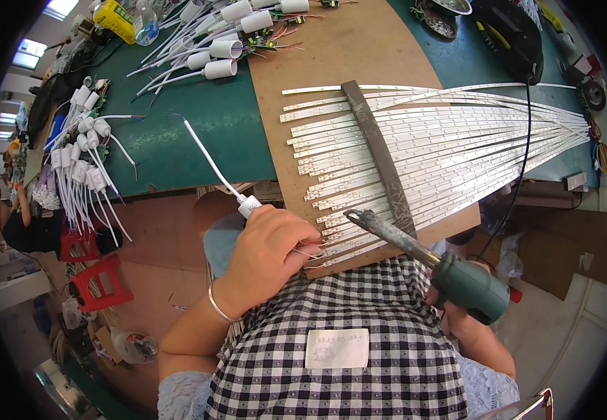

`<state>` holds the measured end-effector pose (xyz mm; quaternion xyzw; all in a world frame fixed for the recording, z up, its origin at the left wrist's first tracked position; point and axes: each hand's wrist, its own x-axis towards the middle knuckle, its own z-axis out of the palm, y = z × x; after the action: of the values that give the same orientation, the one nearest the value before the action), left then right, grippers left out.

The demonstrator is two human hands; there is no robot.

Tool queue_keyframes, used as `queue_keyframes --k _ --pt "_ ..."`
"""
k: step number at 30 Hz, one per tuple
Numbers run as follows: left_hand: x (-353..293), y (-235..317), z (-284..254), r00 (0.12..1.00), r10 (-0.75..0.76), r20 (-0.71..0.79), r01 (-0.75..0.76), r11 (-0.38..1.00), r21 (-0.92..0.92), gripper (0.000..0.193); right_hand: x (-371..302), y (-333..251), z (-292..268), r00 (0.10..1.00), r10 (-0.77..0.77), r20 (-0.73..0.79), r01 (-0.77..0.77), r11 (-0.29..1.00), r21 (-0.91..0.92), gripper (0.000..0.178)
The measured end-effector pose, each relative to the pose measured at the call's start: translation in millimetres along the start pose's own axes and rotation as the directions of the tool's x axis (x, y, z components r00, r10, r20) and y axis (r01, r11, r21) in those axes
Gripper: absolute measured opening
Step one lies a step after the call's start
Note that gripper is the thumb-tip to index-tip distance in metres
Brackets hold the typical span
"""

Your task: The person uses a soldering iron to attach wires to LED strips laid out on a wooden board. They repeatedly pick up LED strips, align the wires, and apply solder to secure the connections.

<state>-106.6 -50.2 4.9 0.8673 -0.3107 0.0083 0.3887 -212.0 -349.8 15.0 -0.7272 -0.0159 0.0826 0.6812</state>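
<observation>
My left hand (268,245) is closed on a white lamp end cap (249,204), from which a white cable (209,157) runs up and away to the left. Thin wires show at its fingertips, over the near ends of the LED strips (450,143). Behind the green handle of a soldering iron (468,287), my right hand (466,325) is wrapped round it, partly hidden. The iron's dark tip points up and left, above the strips. Fanned out on a brown board (349,49), the strips lie under a dark flat bar (379,154).
White caps with cables and circuit boards (223,52) lie at the back, with another bunch (83,150) on the left of the green table (198,112). A black cord (527,140) crosses the strips. Metal dishes (443,24) stand at the back right; red stools (100,283) are on the floor.
</observation>
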Motion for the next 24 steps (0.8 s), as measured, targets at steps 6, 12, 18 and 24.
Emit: queue_keyframes --k 6,12,18,24 --pt "-0.4 -1.5 3.4 0.999 0.007 -0.054 -0.003 0.997 0.079 0.018 -0.1 4.7 0.1 1.000 -0.003 0.008 0.003 1.000 0.019 0.024" --pt "-4.7 0.2 6.6 0.993 -0.092 -0.068 0.092 0.996 0.007 0.016 -2.3 5.8 -1.8 0.999 0.035 0.032 -0.032 0.995 -0.093 0.025" --pt "-8.6 -4.5 9.4 0.992 -0.104 -0.068 0.100 0.993 -0.061 0.014 -10.6 10.3 0.6 0.996 0.087 -0.016 -0.088 0.988 -0.125 0.024" --pt "-10.5 -2.7 18.0 0.981 -0.146 -0.129 0.146 0.989 -0.007 0.016 -9.3 6.4 -1.5 0.996 0.085 0.021 -0.081 0.987 -0.139 0.025"
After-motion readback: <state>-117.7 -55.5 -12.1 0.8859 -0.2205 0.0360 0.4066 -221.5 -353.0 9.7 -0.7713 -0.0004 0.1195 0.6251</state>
